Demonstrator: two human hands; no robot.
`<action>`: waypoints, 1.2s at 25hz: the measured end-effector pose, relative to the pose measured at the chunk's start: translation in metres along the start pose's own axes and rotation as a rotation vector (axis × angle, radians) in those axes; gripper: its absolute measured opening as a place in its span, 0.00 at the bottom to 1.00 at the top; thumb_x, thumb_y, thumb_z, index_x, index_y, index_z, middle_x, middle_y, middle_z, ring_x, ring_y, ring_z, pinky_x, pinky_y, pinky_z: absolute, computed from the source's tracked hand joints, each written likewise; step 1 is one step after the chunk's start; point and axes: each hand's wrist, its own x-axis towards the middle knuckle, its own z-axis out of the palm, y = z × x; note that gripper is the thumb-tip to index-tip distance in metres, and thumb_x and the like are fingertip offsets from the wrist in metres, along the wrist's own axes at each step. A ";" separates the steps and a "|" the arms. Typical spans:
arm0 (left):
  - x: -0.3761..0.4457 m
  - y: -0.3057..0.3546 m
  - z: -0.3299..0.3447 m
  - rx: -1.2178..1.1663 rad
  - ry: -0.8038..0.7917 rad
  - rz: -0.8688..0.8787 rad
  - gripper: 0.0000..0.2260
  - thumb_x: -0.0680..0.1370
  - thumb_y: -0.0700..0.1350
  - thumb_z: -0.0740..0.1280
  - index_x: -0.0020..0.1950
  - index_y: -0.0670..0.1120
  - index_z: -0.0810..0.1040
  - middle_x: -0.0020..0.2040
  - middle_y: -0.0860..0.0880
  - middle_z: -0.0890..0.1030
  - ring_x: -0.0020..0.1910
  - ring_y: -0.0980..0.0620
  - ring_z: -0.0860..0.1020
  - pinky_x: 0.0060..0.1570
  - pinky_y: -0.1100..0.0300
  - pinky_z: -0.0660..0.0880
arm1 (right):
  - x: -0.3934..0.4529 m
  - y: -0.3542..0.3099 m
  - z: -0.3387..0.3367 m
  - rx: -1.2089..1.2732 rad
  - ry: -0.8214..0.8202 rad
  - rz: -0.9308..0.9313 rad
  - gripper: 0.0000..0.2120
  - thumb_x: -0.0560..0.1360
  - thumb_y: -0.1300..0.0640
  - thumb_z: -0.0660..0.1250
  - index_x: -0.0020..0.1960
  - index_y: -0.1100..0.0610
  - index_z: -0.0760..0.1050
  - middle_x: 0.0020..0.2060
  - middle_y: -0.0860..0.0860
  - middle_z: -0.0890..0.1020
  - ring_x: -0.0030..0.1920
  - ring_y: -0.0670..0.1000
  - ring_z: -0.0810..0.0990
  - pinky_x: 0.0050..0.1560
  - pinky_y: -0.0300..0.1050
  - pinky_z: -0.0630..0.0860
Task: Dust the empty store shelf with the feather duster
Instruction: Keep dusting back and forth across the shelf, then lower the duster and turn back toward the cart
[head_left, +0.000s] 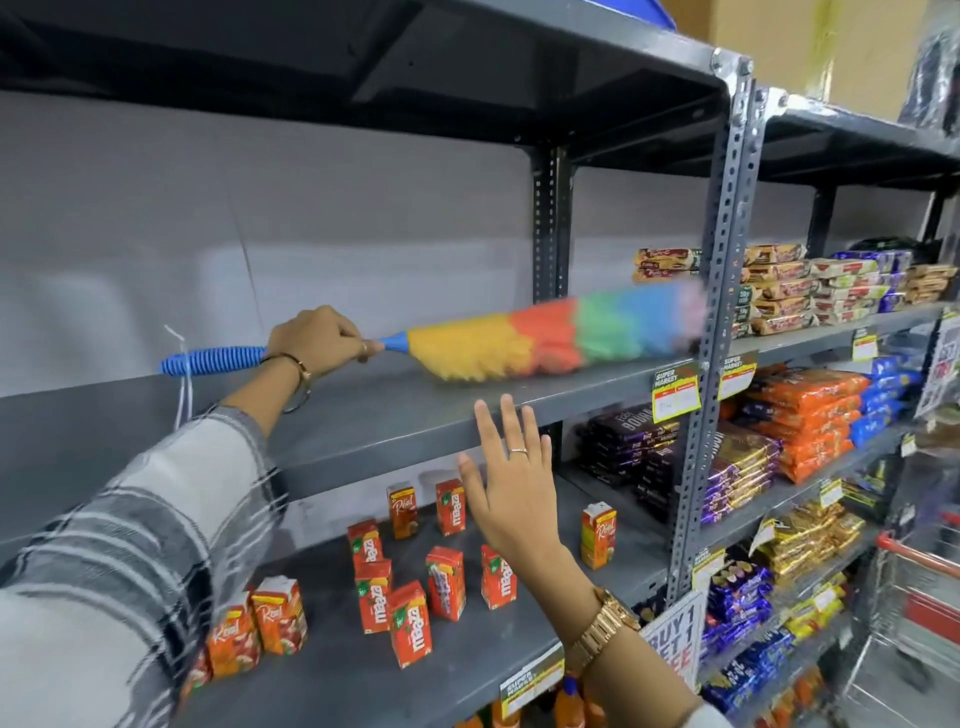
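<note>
My left hand grips the blue ribbed handle of the feather duster. Its yellow, orange, green, blue and pink head lies blurred on the right part of the empty grey shelf, reaching the perforated upright. My right hand is raised with fingers spread, just in front of the shelf's front edge, holding nothing. It wears a ring and a gold watch.
Below, a shelf holds several small orange juice cartons. The bay to the right is stacked with biscuit and snack packs. A perforated steel upright divides the bays. Price tags hang on the shelf edge. A red trolley stands far right.
</note>
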 end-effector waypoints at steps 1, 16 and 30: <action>-0.005 -0.013 -0.003 0.010 -0.031 -0.007 0.14 0.71 0.58 0.68 0.39 0.48 0.85 0.41 0.46 0.82 0.46 0.43 0.79 0.40 0.59 0.66 | 0.000 -0.001 0.001 0.000 0.007 0.001 0.28 0.77 0.43 0.50 0.74 0.53 0.58 0.73 0.57 0.58 0.72 0.60 0.52 0.67 0.58 0.48; -0.048 0.031 -0.035 0.134 0.121 0.313 0.15 0.70 0.60 0.69 0.41 0.49 0.85 0.33 0.49 0.80 0.37 0.49 0.74 0.34 0.61 0.62 | 0.013 0.006 -0.038 -0.317 0.379 -0.178 0.25 0.80 0.44 0.48 0.71 0.60 0.60 0.71 0.58 0.63 0.72 0.60 0.54 0.68 0.66 0.45; -0.124 0.236 0.167 0.500 -0.244 1.101 0.13 0.72 0.58 0.64 0.37 0.50 0.80 0.28 0.51 0.73 0.29 0.49 0.74 0.25 0.64 0.53 | -0.135 0.193 -0.133 -0.680 0.038 0.268 0.24 0.81 0.43 0.44 0.71 0.54 0.61 0.70 0.58 0.65 0.71 0.58 0.58 0.67 0.67 0.47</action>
